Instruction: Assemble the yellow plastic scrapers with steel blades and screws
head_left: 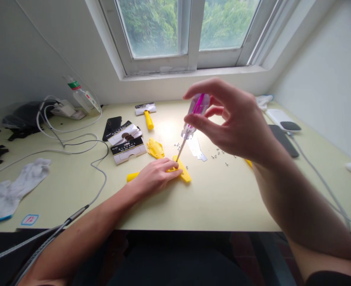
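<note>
My left hand (156, 174) presses a yellow T-shaped scraper (186, 174) flat on the table. Its yellow handle sticks out on the left of the hand, and the middle is covered by my fingers. In my right hand (241, 123) is a screwdriver (197, 106) with a clear and purple handle, pinched between thumb and fingers. The tilted shaft runs down to the scraper's head beside my left fingertips; the exact contact at its tip is hidden. Just beyond lie yellow plastic pieces (155, 148), small nuts (178, 147), a thin flat plate (196, 150) and loose screws (218, 151).
Another yellow-handled scraper (148, 120) lies at the back. Printed card sleeves (128, 151) and a black phone (112, 126) are left of centre. Cables (99, 161) cross the left side near a glove (18, 186) and a bottle (84, 97). A dark phone (283, 140) lies right.
</note>
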Available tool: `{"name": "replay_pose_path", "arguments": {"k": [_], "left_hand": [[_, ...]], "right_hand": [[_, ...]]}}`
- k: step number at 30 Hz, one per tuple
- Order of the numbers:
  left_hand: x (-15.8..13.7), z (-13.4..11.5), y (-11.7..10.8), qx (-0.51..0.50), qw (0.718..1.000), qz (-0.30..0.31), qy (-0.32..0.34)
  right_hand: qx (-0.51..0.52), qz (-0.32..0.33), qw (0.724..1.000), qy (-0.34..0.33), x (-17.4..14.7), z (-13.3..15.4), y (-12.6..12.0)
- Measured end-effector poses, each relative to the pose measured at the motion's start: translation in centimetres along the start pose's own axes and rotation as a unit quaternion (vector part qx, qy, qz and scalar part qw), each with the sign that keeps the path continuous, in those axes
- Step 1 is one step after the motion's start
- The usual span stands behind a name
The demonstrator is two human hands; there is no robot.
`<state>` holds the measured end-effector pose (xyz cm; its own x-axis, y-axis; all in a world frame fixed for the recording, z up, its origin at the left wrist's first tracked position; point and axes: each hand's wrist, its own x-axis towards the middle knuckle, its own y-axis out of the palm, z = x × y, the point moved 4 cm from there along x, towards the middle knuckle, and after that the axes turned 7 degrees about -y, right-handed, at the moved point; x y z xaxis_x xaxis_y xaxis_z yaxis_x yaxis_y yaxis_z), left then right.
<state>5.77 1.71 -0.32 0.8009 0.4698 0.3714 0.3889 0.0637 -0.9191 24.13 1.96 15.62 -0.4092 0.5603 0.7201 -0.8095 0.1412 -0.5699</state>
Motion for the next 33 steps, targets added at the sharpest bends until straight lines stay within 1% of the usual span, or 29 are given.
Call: {"name": "replay_pose_path", "arguments": {"k": [3,8,12,15,17,19,22,25,30,33], "left_hand": [[0.0,0.0,0.0,0.003,1.000,-0.001,0.001],[0.0,-0.2,0.0,0.016,1.000,-0.001,-0.002],[0.1,-0.3,-0.1,0.025,1.000,-0.003,0.003],[0.1,-0.4,-0.2,0.026,1.000,-0.006,0.006],[0.1,-0.4,-0.3,0.026,1.000,-0.011,0.007],[0.1,-0.4,-0.5,0.030,0.999,-0.021,0.012],[0.1,-0.3,-0.9,0.032,0.999,-0.038,0.019],[0.1,-0.2,-1.2,0.027,0.998,-0.049,0.020],[0.1,0.1,-1.6,0.032,0.998,-0.058,0.021],[0.1,0.4,-1.9,0.032,0.997,-0.072,0.007]], "right_hand": [[0.020,0.010,1.000,0.000,-0.1,-0.1,0.3],[-0.015,-0.002,1.000,0.001,-0.1,-0.7,0.4],[0.022,0.002,1.000,0.002,0.0,-1.0,0.6],[-0.003,-0.009,1.000,0.001,0.0,-1.0,0.4],[-0.016,-0.025,1.000,-0.003,0.1,-1.1,0.1],[-0.008,-0.046,0.999,-0.008,0.2,-1.1,-0.4],[0.016,-0.103,0.994,-0.038,0.3,-1.0,-1.3],[0.010,-0.161,0.985,-0.063,0.4,-1.0,-2.4],[-0.026,-0.194,0.980,-0.029,0.5,-1.8,-3.4],[-0.032,-0.207,0.978,-0.019,0.5,-2.8,-3.6]]}}
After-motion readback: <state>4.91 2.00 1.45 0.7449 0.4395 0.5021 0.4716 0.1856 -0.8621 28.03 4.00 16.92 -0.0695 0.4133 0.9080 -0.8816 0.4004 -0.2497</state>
